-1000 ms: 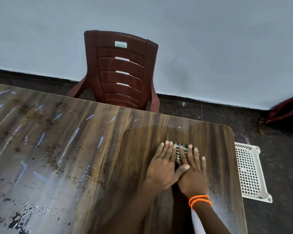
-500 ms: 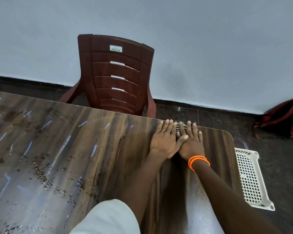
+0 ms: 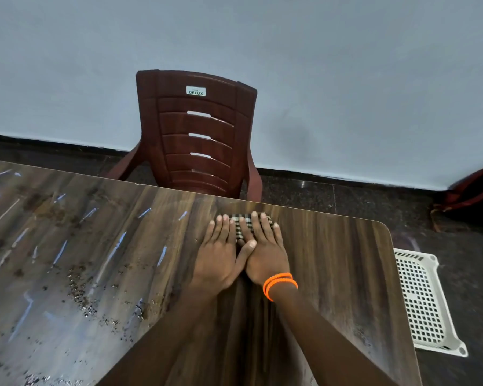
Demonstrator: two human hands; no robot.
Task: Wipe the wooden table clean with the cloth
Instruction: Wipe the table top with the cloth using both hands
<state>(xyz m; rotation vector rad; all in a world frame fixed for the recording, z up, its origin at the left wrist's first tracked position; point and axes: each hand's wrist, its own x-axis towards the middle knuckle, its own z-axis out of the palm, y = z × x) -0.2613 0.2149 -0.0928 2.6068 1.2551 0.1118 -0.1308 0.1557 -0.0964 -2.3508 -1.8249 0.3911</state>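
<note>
Both hands lie flat, side by side, on a small black-and-white checked cloth [image 3: 241, 228] near the far edge of the wooden table [image 3: 332, 260]. My left hand [image 3: 221, 257] presses its left part with straight fingers, its thumb lying over my right hand [image 3: 265, 254]. My right hand, with orange bangles at the wrist, presses the right part. Most of the cloth is hidden under the fingers. Dark crumbs [image 3: 81, 293] and pale blue streaks [image 3: 117, 246] cover the table's left half.
A dark red plastic chair [image 3: 195, 135] stands just behind the table's far edge, against a pale wall. A white perforated basket [image 3: 424, 302] lies on the dark floor right of the table. A dark red bag [image 3: 474, 199] sits at the far right.
Both hands pushed the cloth from mid-table away toward the far edge, then drew back slightly. The view shifted as my head moved.
</note>
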